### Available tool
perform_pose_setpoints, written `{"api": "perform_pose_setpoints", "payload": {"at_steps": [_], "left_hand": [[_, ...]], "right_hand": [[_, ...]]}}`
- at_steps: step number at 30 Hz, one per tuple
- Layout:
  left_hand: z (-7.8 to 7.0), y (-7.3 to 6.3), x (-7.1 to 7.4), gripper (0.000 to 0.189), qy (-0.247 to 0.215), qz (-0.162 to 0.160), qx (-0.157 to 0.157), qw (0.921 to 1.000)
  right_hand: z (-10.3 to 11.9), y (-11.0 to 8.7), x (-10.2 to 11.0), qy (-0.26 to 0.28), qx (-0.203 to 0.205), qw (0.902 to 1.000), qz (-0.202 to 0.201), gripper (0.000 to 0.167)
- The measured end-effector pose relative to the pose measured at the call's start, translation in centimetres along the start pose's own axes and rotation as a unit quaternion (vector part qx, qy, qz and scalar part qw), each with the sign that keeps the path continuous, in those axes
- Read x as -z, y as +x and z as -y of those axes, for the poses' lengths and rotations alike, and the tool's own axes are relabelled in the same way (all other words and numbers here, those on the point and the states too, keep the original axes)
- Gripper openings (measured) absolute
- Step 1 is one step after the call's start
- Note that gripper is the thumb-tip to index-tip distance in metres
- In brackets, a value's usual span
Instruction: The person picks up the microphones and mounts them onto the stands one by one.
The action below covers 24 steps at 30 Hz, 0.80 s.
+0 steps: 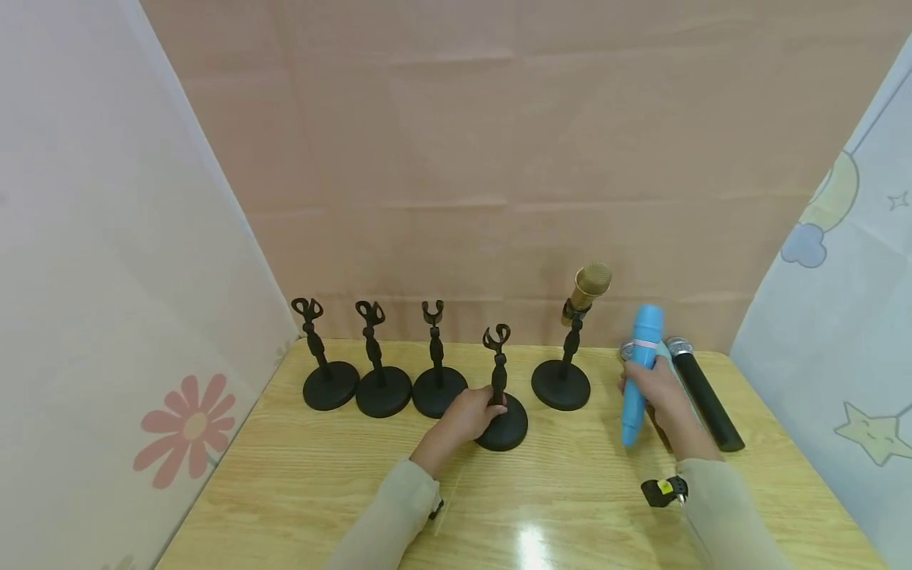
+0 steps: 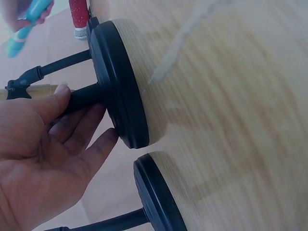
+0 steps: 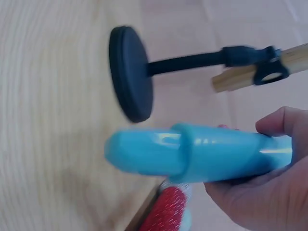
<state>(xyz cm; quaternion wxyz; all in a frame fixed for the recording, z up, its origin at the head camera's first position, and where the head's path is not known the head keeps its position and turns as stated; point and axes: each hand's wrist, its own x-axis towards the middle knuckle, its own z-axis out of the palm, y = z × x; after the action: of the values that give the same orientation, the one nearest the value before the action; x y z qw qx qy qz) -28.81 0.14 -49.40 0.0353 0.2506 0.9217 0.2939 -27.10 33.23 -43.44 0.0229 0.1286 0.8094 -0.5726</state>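
Observation:
My left hand [image 1: 466, 413] holds the lower pole of a black desktop microphone stand [image 1: 509, 429], thumb on one side and fingers on the other. In the left wrist view this stand's round base [image 2: 120, 86] is close over the wooden table, and its open clip points up in the head view. My right hand [image 1: 661, 388] grips a light blue microphone [image 1: 647, 336] at the right side, raised over the table; its tapered end [image 3: 139, 151] points down. Between the hands, farther back, a gold microphone [image 1: 591, 283] leans in the clip of another stand [image 1: 561, 388].
Three more black stands with unfilled clips, among them the leftmost stand [image 1: 331, 386], line the back left. Beside my right hand lie a black microphone [image 1: 712, 400] with a silver head and a red glittery microphone [image 3: 166, 211]. Walls border the wooden table [image 1: 306, 491] at back and sides.

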Motion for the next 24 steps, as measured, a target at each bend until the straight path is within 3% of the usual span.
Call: {"api": "perform_pose_setpoints", "payload": {"at_steps": [4,10,15,24], "left_hand": [[-0.1,-0.2,0.1,0.013,0.004,-0.002,-0.001,1.0000],[-0.2,-0.6,0.2,0.012,0.005,-0.002,-0.008,1.0000],[-0.1,-1.0,0.0,0.011,0.001,0.004,-0.020,0.9998],[0.1,-1.7,-0.2,0.007,-0.008,0.010,-0.040,0.9991]], "right_hand": [[1.7,-1.3,-0.3,0.002,0.023,0.9992,-0.034,0.059],[3.9,-3.1,-0.9,0.029,0.080,0.9930,-0.082,0.029],[5.6,-4.5,-1.6,0.081,0.100,0.9889,-0.074,0.022],[7.8,-6.4,-3.6,0.071,0.182,0.9782,-0.071,0.018]]}}
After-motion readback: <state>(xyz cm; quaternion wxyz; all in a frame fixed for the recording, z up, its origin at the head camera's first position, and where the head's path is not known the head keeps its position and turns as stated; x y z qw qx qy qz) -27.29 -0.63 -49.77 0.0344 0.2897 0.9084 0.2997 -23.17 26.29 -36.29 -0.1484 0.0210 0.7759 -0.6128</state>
